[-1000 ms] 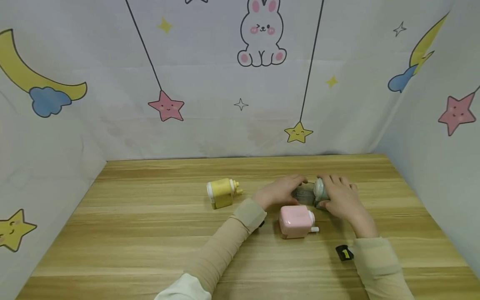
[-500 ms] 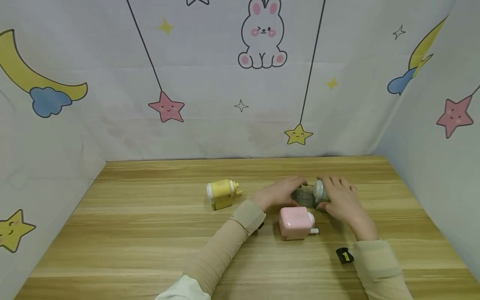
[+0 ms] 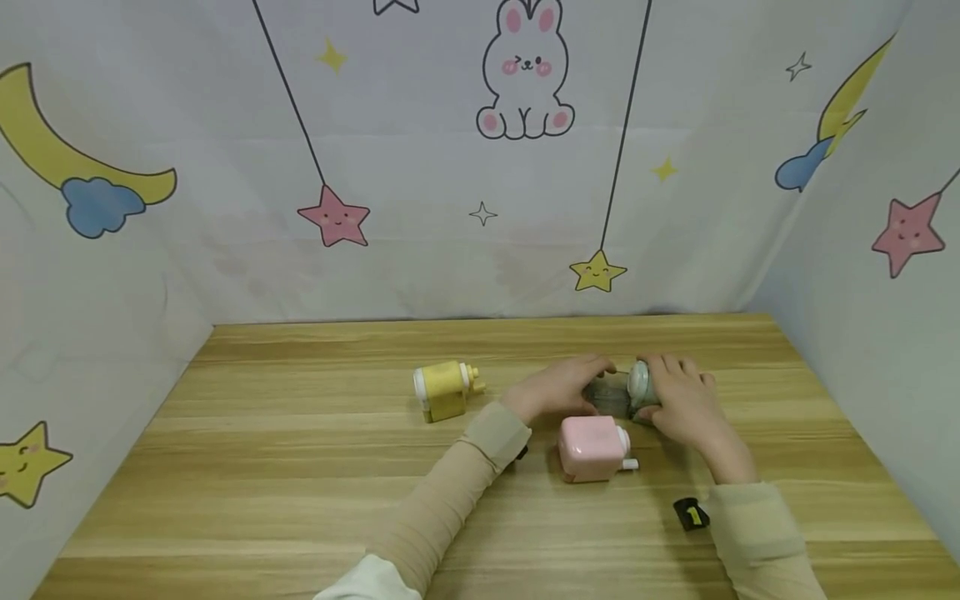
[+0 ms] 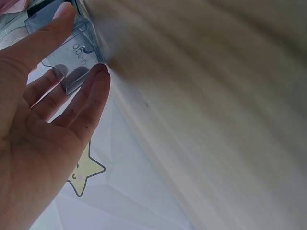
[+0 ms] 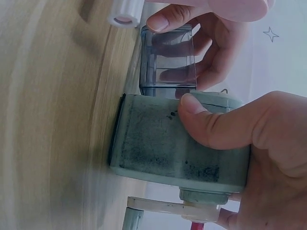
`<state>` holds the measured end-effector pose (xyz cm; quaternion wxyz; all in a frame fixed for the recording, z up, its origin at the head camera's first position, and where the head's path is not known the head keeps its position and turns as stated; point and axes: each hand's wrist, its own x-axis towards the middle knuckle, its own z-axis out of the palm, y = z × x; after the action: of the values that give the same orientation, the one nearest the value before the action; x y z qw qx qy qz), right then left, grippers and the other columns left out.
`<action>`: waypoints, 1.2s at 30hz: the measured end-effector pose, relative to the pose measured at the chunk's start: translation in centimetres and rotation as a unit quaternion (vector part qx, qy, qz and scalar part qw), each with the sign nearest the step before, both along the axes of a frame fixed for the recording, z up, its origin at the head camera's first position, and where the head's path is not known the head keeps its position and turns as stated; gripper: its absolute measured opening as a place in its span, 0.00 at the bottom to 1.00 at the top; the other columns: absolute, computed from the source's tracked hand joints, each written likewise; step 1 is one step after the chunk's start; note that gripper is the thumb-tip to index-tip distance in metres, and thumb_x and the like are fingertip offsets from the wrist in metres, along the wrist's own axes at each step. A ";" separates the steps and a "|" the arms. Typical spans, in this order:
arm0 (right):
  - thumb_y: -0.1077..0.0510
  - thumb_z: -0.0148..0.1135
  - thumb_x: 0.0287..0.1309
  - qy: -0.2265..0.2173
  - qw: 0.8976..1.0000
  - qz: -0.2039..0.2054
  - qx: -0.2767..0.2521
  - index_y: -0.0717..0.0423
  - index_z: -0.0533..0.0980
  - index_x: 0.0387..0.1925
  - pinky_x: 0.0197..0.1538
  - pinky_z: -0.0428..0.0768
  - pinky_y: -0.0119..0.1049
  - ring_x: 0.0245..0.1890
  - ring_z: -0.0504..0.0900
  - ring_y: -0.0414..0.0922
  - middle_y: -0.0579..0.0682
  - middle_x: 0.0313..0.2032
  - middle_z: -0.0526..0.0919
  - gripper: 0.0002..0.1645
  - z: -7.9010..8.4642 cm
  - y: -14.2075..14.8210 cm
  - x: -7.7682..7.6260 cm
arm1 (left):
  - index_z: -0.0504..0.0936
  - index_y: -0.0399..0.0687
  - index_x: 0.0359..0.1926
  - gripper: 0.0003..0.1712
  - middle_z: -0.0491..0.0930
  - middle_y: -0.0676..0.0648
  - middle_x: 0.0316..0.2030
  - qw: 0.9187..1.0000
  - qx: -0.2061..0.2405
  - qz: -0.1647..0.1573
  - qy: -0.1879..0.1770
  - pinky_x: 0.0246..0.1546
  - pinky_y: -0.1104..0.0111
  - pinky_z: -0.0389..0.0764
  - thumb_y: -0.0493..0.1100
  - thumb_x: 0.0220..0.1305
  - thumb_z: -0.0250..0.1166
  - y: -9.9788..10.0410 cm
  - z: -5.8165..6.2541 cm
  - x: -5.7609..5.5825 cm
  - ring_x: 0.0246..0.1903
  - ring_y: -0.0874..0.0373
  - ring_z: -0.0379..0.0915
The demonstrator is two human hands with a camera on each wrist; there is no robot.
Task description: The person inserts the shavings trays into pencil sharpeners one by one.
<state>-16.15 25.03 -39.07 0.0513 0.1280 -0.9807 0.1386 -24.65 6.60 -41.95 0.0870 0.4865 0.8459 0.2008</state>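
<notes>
A pale green crank pencil sharpener (image 5: 163,139) lies toward the right back of the table. My right hand (image 3: 686,404) grips its body, thumb (image 5: 206,124) pressed on one side. The crank arm (image 5: 158,206) points away from the other hand, with a bit of red beside it. My left hand (image 3: 558,387) pinches the clear shavings drawer (image 5: 168,57) between thumb and fingers. The drawer stands out from the sharpener's back end, its inner end right at the green body. In the left wrist view the clear drawer (image 4: 76,50) shows raised lettering.
A pink crank sharpener (image 3: 588,448) stands just in front of the left hand. Farther left is a yellow one (image 3: 444,390). Beside the right cuff shows a small black piece (image 3: 691,514) marked with a yellow 1. A printed cloth wall (image 3: 420,267) rises behind the table.
</notes>
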 end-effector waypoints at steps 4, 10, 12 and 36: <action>0.58 0.68 0.43 0.001 1.000 0.000 0.001 0.64 0.59 0.59 0.44 0.63 0.66 0.50 0.60 0.64 0.68 0.53 0.68 0.42 0.0 0.0 0.0 | 0.64 0.44 0.60 0.37 0.68 0.47 0.57 1.000 -0.005 0.001 0.001 0.51 0.73 0.70 0.44 0.49 0.68 0.0 0.0 0.1 0.51 0.61 0.64; 0.57 0.67 0.44 0.002 1.000 -0.005 0.003 0.65 0.59 0.59 0.43 0.63 0.64 0.49 0.60 0.64 0.69 0.52 0.68 0.41 0.1 -0.1 0.0 | 0.65 0.44 0.59 0.36 0.69 0.48 0.56 1.000 -0.005 -0.001 0.006 0.52 0.74 0.69 0.44 0.49 0.68 0.0 -0.1 0.1 0.50 0.61 0.64; 0.57 0.67 0.44 0.003 1.000 -0.006 0.003 0.65 0.59 0.58 0.42 0.63 0.64 0.49 0.60 0.64 0.68 0.52 0.68 0.41 0.1 -0.1 0.1 | 0.65 0.44 0.59 0.36 0.69 0.48 0.55 1.000 -0.004 -0.002 0.006 0.52 0.74 0.69 0.44 0.49 0.69 0.0 -0.1 0.1 0.50 0.61 0.64; 0.56 0.67 0.45 0.015 1.000 0.005 -0.018 0.63 0.60 0.59 0.44 0.63 0.66 0.50 0.61 0.65 0.67 0.51 0.69 0.40 -0.3 0.3 -0.3 | 0.66 0.42 0.58 0.35 0.70 0.47 0.55 1.000 -0.006 -0.010 0.018 0.54 0.73 0.67 0.45 0.49 0.68 0.3 -0.2 0.1 0.50 0.62 0.64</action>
<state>-16.40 25.29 -39.41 0.0678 0.1342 -0.9765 0.1545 -24.53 6.90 -42.14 0.0768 0.4978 0.8437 0.1857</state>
